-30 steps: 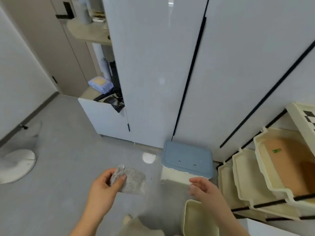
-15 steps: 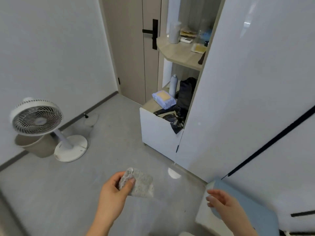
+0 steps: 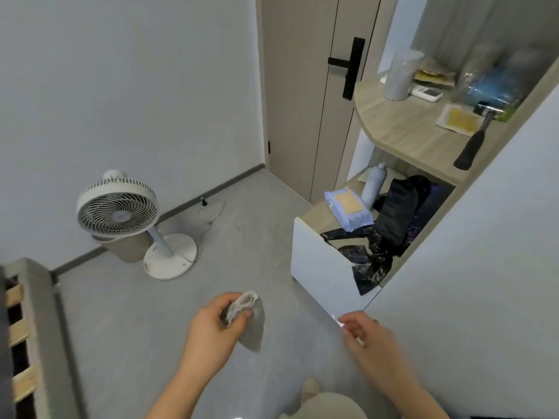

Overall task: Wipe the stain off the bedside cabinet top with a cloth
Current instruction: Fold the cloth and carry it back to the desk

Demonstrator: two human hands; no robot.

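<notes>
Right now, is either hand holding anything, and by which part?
The left hand pinches a grey cloth by its bunched upper end; the right hand holds nothing.

My left hand (image 3: pixel 211 331) pinches the cloth (image 3: pixel 252 328), and my thumb and fingers cover part of its bunched top. My right hand (image 3: pixel 369 343) is smeared by motion, so its fingertips are unsharp. The left edge cuts off the bed frame (image 3: pixel 36 313). The fan (image 3: pixel 116 204) hides much of the bin (image 3: pixel 130 249) behind it. On the upper shelf (image 3: pixel 408 128), what the clear bag (image 3: pixel 490 80) holds is too blurred to tell.
</notes>
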